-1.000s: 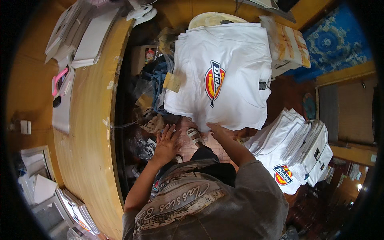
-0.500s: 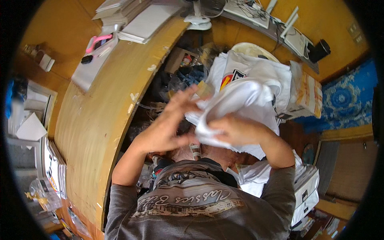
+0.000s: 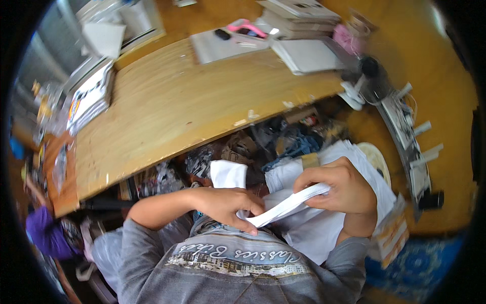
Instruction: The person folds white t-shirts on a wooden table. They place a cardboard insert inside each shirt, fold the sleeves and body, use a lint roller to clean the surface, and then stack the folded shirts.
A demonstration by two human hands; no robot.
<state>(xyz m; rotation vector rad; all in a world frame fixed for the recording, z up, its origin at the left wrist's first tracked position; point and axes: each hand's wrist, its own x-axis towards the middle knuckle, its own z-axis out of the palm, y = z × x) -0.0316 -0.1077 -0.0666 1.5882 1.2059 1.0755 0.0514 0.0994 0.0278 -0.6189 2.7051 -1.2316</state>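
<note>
1. The wooden table [image 3: 167, 121] runs across the scene from near left to far right, with crumpled clear plastic bags [image 3: 162, 180] below its near edge.
2. A pile of white garments [image 3: 377, 177] lies on the right, beyond the right hand and lower than the tabletop.
3. Blue patterned fabric [image 3: 420, 266] spreads at the near right.
4. A taped carton [image 3: 392, 235] stands just beside the pile, on its right.
5. The white cloth [image 3: 283, 209] is up in front of the person's chest, a narrow folded band of it running between both hands.
6. A stack of folded white garments [image 3: 91, 99] sits at the table's left end.
7. The right hand [image 3: 341, 187] is nearly closed, pinching the band's right end between thumb and fingers.
8. The left hand [image 3: 230, 205] is partly curled, thumb and fingers gripping the band's left end.
9. A pink-handled object [image 3: 246, 26] lies on the table's far side.
10. A small black oval object [image 3: 221, 34] lies just left of it.
</note>
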